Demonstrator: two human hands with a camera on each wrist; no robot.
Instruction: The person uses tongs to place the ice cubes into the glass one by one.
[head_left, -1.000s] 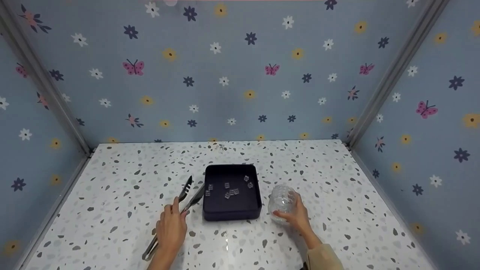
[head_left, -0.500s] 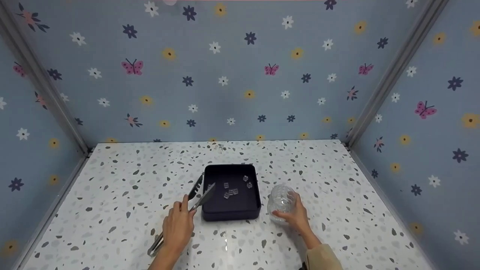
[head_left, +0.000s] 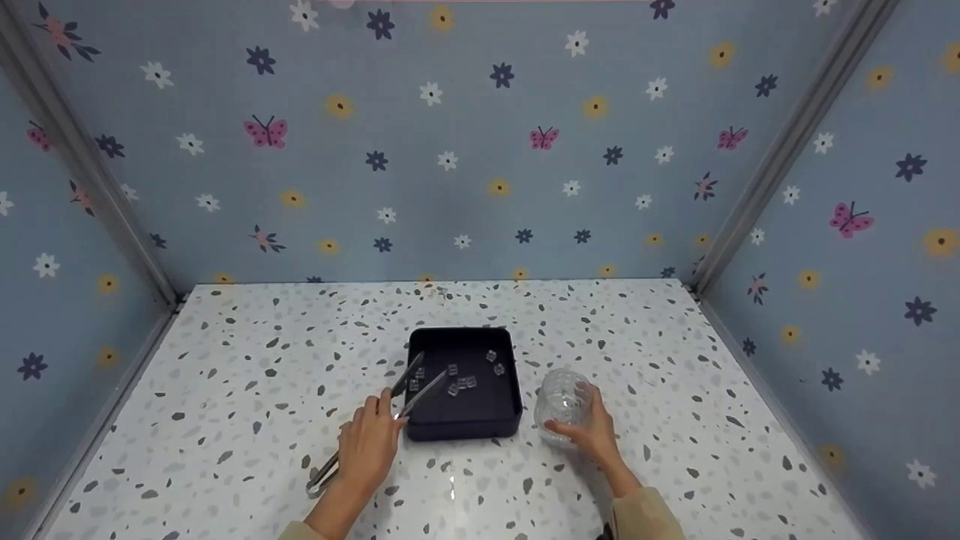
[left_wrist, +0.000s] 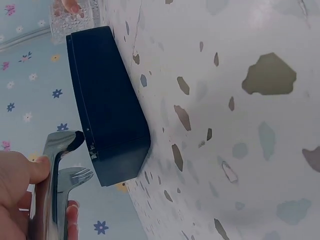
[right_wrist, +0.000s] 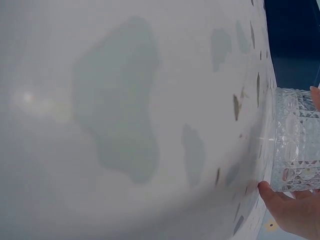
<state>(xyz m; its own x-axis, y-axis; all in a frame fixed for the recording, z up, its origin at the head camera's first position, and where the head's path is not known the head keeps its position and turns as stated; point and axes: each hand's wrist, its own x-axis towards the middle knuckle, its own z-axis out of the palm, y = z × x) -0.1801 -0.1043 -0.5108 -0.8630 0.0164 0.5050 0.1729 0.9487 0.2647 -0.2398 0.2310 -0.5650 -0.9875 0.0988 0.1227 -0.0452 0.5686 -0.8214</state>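
Observation:
My left hand [head_left: 369,442] grips a pair of metal tongs [left_wrist: 50,195], thumb on one arm and fingers on the other. The tongs' two tips stand apart and reach over the left rim of a dark square tray [head_left: 465,427]. Inside the tray lie several small clear cubes [head_left: 453,390], like ice cubes, scattered on its floor. Right of the tray, my right hand [head_left: 598,435] holds a clear cut-glass tumbler [head_left: 561,401] round its side, with the patterned wall showing close up in the right wrist view. The glass stands on the table.
A white speckled table [head_left: 240,375] lies under everything. Blue panels with flowers and butterflies enclose it: a back wall [head_left: 465,202] and one on each side. Grey metal posts [head_left: 787,150] run up the corners.
My left hand has moved right and slightly forward with the tongs, carrying their tips from beside the tray to over its left part. The right hand and the glass have stayed put.

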